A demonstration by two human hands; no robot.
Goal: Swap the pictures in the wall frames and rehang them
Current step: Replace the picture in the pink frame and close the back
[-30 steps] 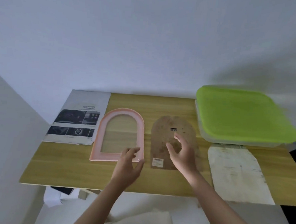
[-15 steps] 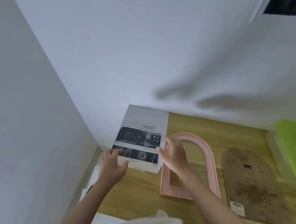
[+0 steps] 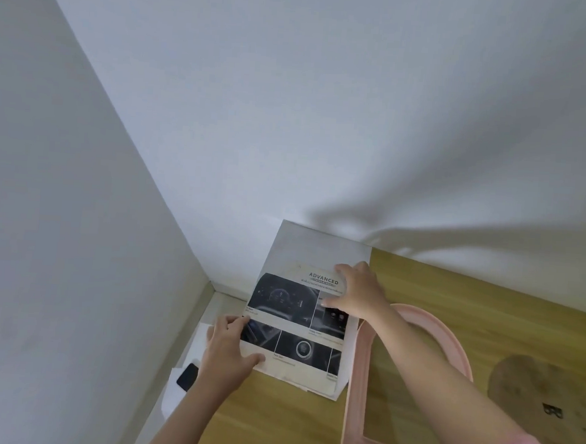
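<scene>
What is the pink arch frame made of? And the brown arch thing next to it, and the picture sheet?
The pink arch frame looks like smooth painted wood or plastic; its matte moulded edge doesn't settle which. The brown backing board looks like pressed fibreboard: dull, mottled and rough, with a small metal hanger. The picture sheet looks like thin printed paper, since its edge lifts under the left hand.

The printed sheet (image 3: pixel 305 311) at the far left of the wooden table (image 3: pixel 451 300) bears the heading "ADVANCED" in dark capitals near its top, just left of the right hand (image 3: pixel 357 291). A thin line of text runs under the heading, and short captions sit below the sheet's dark photo panels; all of these are too small to read.
</scene>
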